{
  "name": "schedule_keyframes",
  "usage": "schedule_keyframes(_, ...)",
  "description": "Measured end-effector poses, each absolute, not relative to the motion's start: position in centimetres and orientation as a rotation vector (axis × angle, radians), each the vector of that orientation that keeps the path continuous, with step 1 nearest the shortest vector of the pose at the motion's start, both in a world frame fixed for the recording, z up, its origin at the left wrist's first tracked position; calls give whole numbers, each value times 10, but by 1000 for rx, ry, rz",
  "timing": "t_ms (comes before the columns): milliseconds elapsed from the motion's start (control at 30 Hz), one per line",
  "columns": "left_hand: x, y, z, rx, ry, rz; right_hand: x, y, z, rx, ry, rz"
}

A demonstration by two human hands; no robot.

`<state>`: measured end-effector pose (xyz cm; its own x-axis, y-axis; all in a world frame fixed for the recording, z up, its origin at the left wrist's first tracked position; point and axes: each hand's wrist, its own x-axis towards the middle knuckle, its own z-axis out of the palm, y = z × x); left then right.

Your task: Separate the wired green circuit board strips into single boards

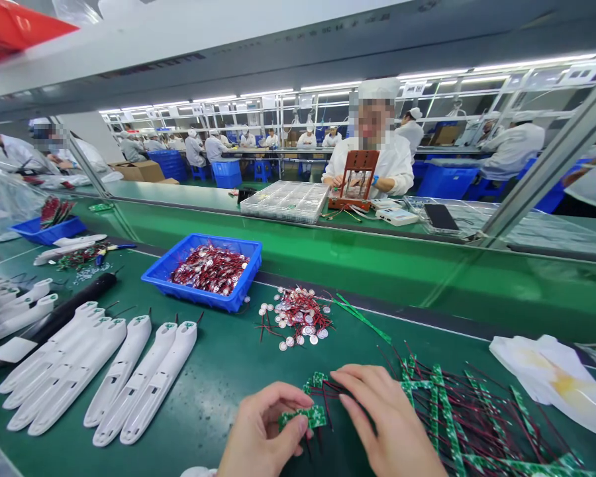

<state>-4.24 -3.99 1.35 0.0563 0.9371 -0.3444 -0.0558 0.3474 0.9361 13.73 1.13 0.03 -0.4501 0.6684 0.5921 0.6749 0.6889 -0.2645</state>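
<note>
Fingers [298, 424] of the left hand [261, 437] pinched a green board [308, 417] at the near edge of the table [228, 371]. Right hand [387, 424] lay open-fingered just right of it, touching wired boards [457, 417]. Farther off sat a blue bin [166, 271]; white casings [109, 371] lay left.

At the near edge of the worktop [218, 371], the left hand [261, 434] pinches a circuit board strip [305, 417], with the right hand [387, 424] just beside it. A heap of wired strips [471, 424] lies right of the hands. Thermometer housings [104, 371] lie in a row toward the left edge. Behind the hands lies a pile of wired discs [298, 317]; behind and left of that stands a bin [206, 268] holding more.
</note>
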Motion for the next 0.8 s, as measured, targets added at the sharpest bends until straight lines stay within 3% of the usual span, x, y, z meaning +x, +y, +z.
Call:
schedule_keyframes(233, -53, -43, 9, 993, 1269, 885, 110, 27, -16, -1261, -2388, 407)
schedule_keyframes(800, -49, -40, 3, 889, 1239, 1034, 128, 26, 0, -1194, -2158, 449)
